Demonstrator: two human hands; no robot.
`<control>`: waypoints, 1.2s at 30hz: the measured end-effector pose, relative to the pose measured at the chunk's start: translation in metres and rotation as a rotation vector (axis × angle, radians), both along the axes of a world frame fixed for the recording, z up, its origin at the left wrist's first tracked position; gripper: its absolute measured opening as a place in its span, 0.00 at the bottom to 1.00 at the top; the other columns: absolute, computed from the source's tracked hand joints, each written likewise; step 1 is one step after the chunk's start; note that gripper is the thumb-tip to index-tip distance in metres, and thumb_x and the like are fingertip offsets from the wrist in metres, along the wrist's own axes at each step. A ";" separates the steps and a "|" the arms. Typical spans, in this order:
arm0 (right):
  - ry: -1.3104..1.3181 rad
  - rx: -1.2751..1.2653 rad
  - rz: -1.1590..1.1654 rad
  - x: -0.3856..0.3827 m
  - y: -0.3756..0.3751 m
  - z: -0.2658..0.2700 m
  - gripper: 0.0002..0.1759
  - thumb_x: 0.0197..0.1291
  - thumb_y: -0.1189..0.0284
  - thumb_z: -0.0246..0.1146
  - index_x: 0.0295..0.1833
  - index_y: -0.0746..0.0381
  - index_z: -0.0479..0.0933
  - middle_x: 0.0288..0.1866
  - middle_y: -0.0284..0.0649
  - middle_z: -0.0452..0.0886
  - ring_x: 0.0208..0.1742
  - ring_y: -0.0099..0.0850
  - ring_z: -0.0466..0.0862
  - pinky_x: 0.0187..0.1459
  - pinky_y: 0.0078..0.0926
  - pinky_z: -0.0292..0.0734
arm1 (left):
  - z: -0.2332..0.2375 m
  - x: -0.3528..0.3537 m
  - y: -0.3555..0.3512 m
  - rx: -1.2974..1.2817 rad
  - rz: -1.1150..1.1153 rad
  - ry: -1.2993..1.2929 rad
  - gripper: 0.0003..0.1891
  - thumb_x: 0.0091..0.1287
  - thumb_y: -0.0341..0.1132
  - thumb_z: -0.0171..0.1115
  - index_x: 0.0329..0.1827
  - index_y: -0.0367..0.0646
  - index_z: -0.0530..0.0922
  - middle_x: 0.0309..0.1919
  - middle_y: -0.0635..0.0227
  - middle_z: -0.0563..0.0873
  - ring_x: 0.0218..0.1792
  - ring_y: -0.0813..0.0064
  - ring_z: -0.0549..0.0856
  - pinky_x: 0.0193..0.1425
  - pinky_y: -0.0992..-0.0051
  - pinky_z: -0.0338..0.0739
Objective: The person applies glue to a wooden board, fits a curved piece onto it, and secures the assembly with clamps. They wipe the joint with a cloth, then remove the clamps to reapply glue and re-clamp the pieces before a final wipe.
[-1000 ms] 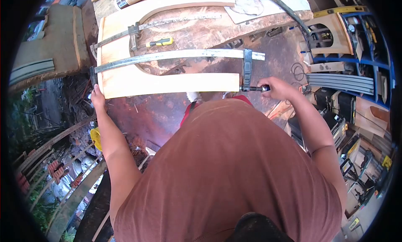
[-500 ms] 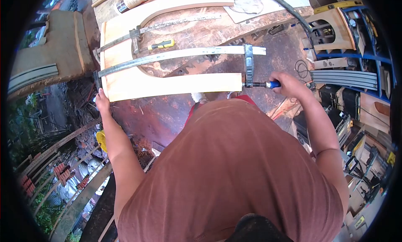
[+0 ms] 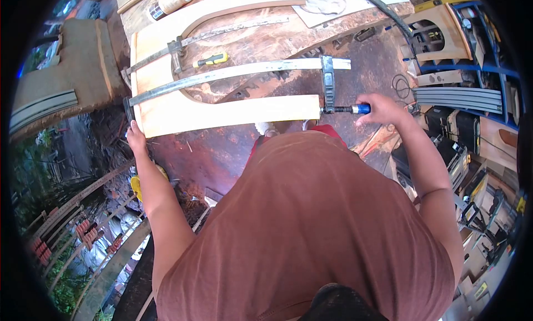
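Observation:
A pale curved wooden frame (image 3: 250,109) lies across the work surface with its long arm toward me. A bar clamp (image 3: 222,74) spans it, its far-left jaw over the outer edge and its sliding jaw by the arm's right end. My left hand (image 3: 135,138) grips the frame's lower left corner, fingertips touching or close to the clamp's fixed jaw. My right hand (image 3: 383,110) is curled round the end of the clamp's blue handle (image 3: 362,109), the thumb below it. A second bar clamp (image 3: 176,48) lies across the frame farther up.
A yellow-and-black screwdriver (image 3: 211,59) lies on the wooden bench (image 3: 250,40) inside the frame. A glue bottle (image 3: 172,3) and a plastic-covered lump (image 3: 325,0) are at the back. A hose (image 3: 383,10) runs along the right. Tool cases (image 3: 452,126) and shelving stand at right.
My right hand's fingers have loosened and spread slightly around the blue handle, showing more of it. My left hand stays at the frame's corner. The view has shifted a little.

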State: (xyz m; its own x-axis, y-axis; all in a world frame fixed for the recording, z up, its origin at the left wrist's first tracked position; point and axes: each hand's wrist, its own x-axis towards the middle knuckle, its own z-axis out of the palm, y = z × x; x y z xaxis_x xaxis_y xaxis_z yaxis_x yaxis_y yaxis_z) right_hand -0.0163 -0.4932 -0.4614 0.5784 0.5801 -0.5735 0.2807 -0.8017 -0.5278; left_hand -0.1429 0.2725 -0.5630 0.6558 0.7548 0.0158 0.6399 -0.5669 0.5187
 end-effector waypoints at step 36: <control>-0.074 0.163 0.068 0.001 -0.016 -0.012 0.20 0.51 0.58 0.72 0.41 0.61 0.78 0.31 0.47 0.80 0.33 0.47 0.80 0.35 0.41 0.73 | -0.036 -0.043 -0.008 -1.096 0.327 -0.788 0.22 0.77 0.43 0.50 0.60 0.32 0.73 0.54 0.57 0.83 0.55 0.67 0.82 0.64 0.66 0.76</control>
